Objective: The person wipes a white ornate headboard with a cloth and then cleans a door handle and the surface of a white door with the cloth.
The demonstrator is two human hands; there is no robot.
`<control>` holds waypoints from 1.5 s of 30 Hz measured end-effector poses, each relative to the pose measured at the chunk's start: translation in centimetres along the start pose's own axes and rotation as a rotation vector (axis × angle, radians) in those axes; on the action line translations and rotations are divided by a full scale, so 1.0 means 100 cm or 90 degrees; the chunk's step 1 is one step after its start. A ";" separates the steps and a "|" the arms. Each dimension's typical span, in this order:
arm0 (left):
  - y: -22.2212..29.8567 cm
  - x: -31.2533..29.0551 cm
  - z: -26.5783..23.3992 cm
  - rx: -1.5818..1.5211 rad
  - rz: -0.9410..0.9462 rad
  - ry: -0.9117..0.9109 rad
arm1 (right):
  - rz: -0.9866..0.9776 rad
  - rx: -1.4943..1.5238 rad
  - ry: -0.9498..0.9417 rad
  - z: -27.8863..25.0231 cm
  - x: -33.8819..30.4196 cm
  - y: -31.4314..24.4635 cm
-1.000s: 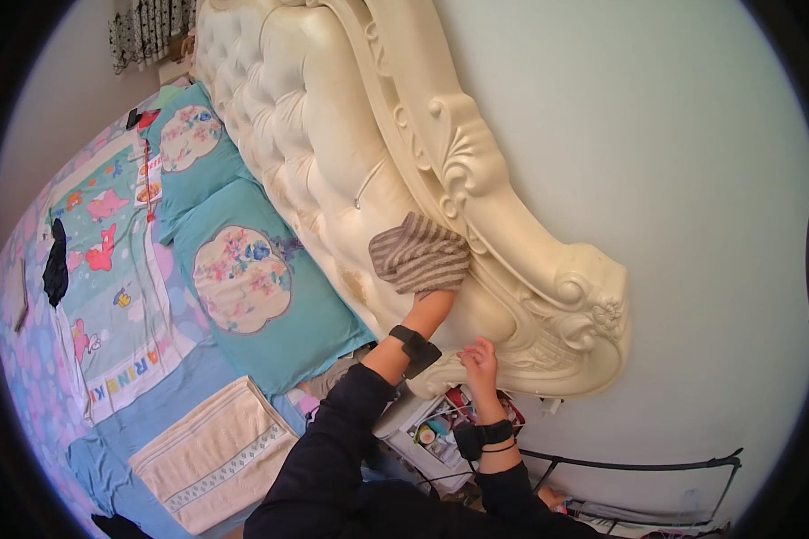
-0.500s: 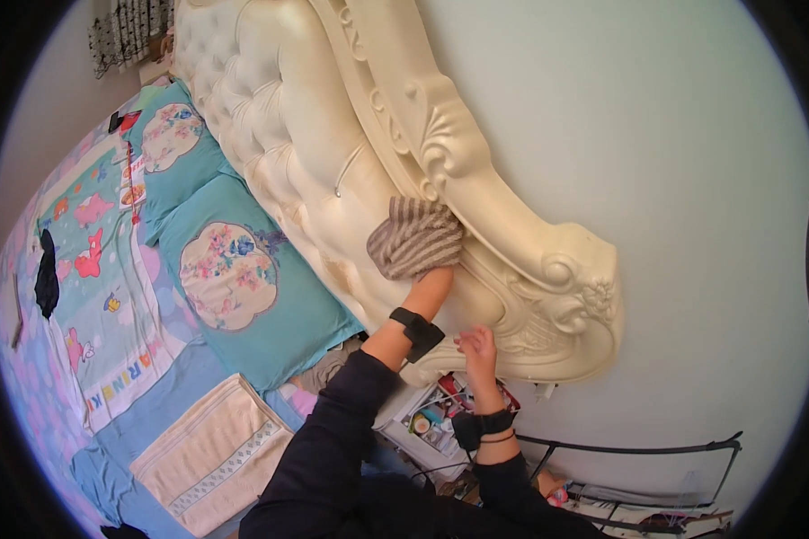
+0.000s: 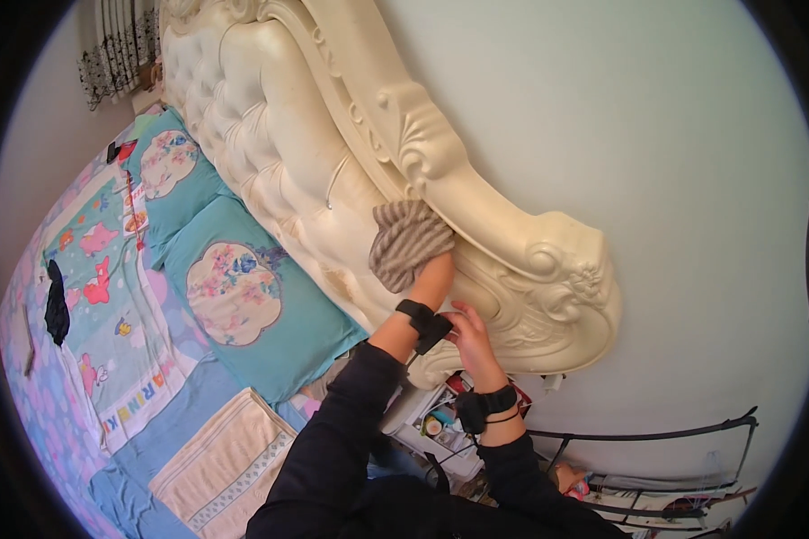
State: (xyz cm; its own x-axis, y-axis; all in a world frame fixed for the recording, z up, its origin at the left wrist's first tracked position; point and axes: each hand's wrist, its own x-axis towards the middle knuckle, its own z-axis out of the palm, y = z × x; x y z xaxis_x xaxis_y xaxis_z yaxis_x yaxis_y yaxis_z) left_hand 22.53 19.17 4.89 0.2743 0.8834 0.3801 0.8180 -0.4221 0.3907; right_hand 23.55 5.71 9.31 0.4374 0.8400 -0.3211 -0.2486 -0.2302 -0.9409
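A brown-and-grey striped cloth (image 3: 411, 244) wraps over my left hand (image 3: 433, 277), pressed to the cream headboard (image 3: 297, 144) below its carved rim. The cloth hides the fingers of that hand. A black wristband (image 3: 433, 331) with a small box sits on my left wrist. My right hand (image 3: 471, 341) is at the side of this box, its bent fingertips closed on the box's edge. Another black wristband (image 3: 487, 409) circles my right wrist.
Teal pillows (image 3: 265, 314) lie along the headboard's foot. A folded beige towel (image 3: 225, 463) and a cartoon-print cloth (image 3: 121, 305) lie on the bed. Under my hands is a white bedside cabinet (image 3: 409, 431) with small items. A black metal rack (image 3: 647, 437) stands at the right.
My right hand has moved left and up to the box on my left wristband. The striped cloth has shifted slightly on the headboard. The view has tilted a little.
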 end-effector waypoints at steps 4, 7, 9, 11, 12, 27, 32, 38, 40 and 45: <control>-0.012 -0.014 0.041 -0.193 0.099 -0.219 | 0.002 0.001 0.035 -0.014 -0.006 0.007; -0.004 -0.031 0.013 -0.290 0.057 -0.080 | -0.008 0.027 0.042 -0.020 -0.009 0.009; -0.007 -0.036 0.003 -0.335 0.066 -0.018 | -0.001 0.032 0.048 -0.019 -0.007 0.010; -0.012 -0.039 0.000 -0.320 0.067 -0.034 | -0.002 0.028 0.043 -0.015 -0.010 0.011; -0.014 -0.040 0.000 -0.311 0.067 -0.049 | 0.000 0.020 0.041 -0.014 -0.012 0.011; 0.013 -0.051 -0.021 -0.315 0.108 -0.321 | -0.036 0.022 0.086 -0.039 -0.029 0.011; 0.021 -0.072 0.017 -0.290 0.260 -0.263 | -0.044 0.020 0.077 -0.038 -0.028 0.018; 0.039 -0.049 0.022 -0.214 0.160 0.106 | -0.091 -0.011 0.146 -0.079 -0.055 0.007; 0.005 -0.048 0.037 -0.321 0.074 -0.149 | -0.077 0.022 0.112 -0.068 -0.065 0.008; 0.032 -0.047 -0.023 -0.644 0.147 -0.079 | -0.072 0.068 0.170 -0.097 -0.076 0.021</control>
State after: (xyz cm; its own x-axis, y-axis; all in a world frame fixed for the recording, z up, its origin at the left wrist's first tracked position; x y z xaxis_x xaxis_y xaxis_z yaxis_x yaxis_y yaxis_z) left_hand 22.67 13.18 6.26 0.4668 0.7501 0.4684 -0.0507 -0.5061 0.8610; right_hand 28.09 -5.92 8.71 0.6758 0.6948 -0.2459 -0.2694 -0.0777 -0.9599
